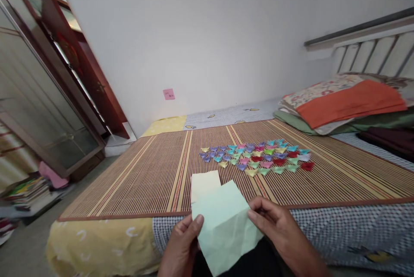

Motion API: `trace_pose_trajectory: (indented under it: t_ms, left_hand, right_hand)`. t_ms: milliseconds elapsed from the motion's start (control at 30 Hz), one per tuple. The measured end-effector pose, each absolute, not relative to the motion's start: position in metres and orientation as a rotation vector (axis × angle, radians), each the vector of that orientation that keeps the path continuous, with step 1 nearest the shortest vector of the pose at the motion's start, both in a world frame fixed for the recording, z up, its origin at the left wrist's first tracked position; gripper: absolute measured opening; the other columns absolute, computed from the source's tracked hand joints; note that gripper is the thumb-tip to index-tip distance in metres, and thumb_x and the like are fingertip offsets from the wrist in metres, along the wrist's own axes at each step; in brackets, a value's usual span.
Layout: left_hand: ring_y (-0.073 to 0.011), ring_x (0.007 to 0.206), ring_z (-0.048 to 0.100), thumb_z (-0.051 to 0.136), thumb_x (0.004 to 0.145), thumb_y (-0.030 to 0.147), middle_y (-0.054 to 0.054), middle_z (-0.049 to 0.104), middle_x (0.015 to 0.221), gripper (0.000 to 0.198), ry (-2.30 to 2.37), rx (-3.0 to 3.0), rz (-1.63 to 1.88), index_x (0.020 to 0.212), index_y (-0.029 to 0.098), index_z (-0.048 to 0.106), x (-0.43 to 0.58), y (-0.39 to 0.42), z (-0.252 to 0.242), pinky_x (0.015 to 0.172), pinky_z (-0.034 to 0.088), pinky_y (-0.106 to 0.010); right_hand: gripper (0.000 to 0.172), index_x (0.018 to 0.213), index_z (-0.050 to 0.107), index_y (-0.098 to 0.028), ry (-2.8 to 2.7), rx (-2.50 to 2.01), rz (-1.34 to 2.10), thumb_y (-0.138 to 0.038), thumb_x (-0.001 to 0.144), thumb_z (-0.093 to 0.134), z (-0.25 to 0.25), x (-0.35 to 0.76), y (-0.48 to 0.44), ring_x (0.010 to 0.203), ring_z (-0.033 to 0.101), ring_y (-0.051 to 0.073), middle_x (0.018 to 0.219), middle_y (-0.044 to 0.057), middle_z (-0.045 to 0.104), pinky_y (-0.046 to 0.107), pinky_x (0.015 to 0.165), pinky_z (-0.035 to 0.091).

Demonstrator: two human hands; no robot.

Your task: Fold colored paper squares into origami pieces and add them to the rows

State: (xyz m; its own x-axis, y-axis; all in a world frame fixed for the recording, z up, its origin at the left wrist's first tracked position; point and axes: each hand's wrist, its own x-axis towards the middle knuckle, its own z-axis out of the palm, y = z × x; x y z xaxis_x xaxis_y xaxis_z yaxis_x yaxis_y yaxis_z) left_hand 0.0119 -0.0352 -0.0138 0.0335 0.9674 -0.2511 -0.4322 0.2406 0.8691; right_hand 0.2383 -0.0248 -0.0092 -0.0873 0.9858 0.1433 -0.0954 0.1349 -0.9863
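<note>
A pale green sheet of paper (pixel 228 225), with fold creases across it, is stretched between my two hands above the bed's near edge. My left hand (pixel 183 242) pinches its left side between thumb and fingers. On the opposite side, my right hand (pixel 276 225) grips the right edge the same way. Just behind the sheet lies a cream paper piece (pixel 205 182), partly covered by it. Farther back, rows of small folded paper shapes (pixel 255 158) in many colours are spread on the striped mat (pixel 155 173).
The mat covers a bed with a yellow and checked sheet (pixel 103 242). Folded bedding (pixel 352 100) is piled at the right by the headboard. A pink paper (pixel 168 94) is on the white wall. At the left are a wooden door (pixel 80 61) and stacked books (pixel 27 190).
</note>
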Motion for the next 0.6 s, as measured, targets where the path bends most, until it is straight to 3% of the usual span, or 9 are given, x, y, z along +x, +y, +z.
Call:
trace_pose_trajectory:
  t_ms: [133, 267, 367, 433, 500, 533, 600]
  left_hand:
    - [-0.0105, 0.050, 0.050, 0.092, 0.062, 0.048, 0.000, 0.064, 0.056, 0.039, 1.156, 0.857, 1.300, 0.061, 0.013, 0.073, 0.008, -0.031, -0.009, 0.050, 0.039, -0.021]
    - [-0.0205, 0.069, 0.066, 0.095, 0.055, 0.047, -0.004, 0.074, 0.070, 0.042, 1.212, 0.931, 1.368, 0.075, 0.015, 0.076, 0.006, -0.027, 0.000, 0.066, 0.051, -0.027]
    - [-0.0139, 0.058, 0.060, 0.097, 0.052, 0.047, 0.003, 0.067, 0.060, 0.044, 1.264, 0.880, 1.565, 0.069, 0.018, 0.068, 0.007, -0.031, -0.007, 0.057, 0.047, -0.021]
    - [-0.0074, 0.041, 0.044, 0.088, 0.066, 0.055, 0.008, 0.051, 0.045, 0.049, 1.256, 0.891, 1.518, 0.059, 0.019, 0.056, 0.011, -0.037, -0.021, 0.044, 0.035, -0.017]
    - [-0.0056, 0.034, 0.040, 0.076, 0.076, 0.064, 0.004, 0.052, 0.040, 0.054, 1.158, 0.931, 1.284, 0.057, 0.017, 0.059, 0.020, -0.044, -0.034, 0.039, 0.028, -0.017]
    - [-0.0068, 0.035, 0.048, 0.076, 0.075, 0.066, -0.001, 0.062, 0.046, 0.054, 1.072, 0.927, 1.171, 0.063, 0.015, 0.065, 0.025, -0.047, -0.039, 0.039, 0.028, -0.017]
    - [-0.0195, 0.063, 0.073, 0.084, 0.065, 0.066, -0.015, 0.081, 0.086, 0.060, 0.867, 0.791, 1.089, 0.095, 0.014, 0.077, 0.034, -0.049, -0.041, 0.046, 0.045, -0.020]
  right_hand:
    - [0.028, 0.084, 0.068, -0.019, -1.324, -0.926, 1.274, -0.047, 0.087, 0.071, -0.011, 0.237, -0.023, 0.078, 0.062, 0.019, 0.081, 0.002, 0.066, 0.028, 0.071, 0.050]
    - [0.030, 0.076, 0.067, -0.018, -1.336, -0.932, 1.198, -0.045, 0.089, 0.070, -0.014, 0.230, -0.022, 0.075, 0.061, 0.019, 0.079, 0.002, 0.063, 0.028, 0.068, 0.051]
    - [0.027, 0.076, 0.068, -0.018, -1.303, -0.893, 1.084, -0.042, 0.089, 0.071, -0.015, 0.224, -0.021, 0.085, 0.064, 0.021, 0.088, 0.004, 0.066, 0.029, 0.076, 0.053]
    - [0.025, 0.078, 0.069, -0.019, -1.250, -0.865, 1.044, -0.041, 0.090, 0.072, -0.017, 0.220, -0.021, 0.093, 0.065, 0.023, 0.095, 0.006, 0.068, 0.030, 0.083, 0.053]
    - [0.025, 0.079, 0.069, -0.020, -1.216, -0.864, 1.026, -0.042, 0.090, 0.072, -0.020, 0.216, -0.022, 0.098, 0.066, 0.025, 0.101, 0.008, 0.069, 0.031, 0.086, 0.054]
    - [0.026, 0.080, 0.069, -0.020, -1.218, -0.876, 1.015, -0.043, 0.090, 0.071, -0.022, 0.213, -0.023, 0.100, 0.066, 0.025, 0.104, 0.009, 0.069, 0.031, 0.088, 0.054]
    - [0.028, 0.080, 0.070, -0.020, -1.257, -0.910, 0.990, -0.045, 0.091, 0.069, -0.025, 0.208, -0.026, 0.105, 0.066, 0.026, 0.109, 0.010, 0.069, 0.031, 0.091, 0.053]
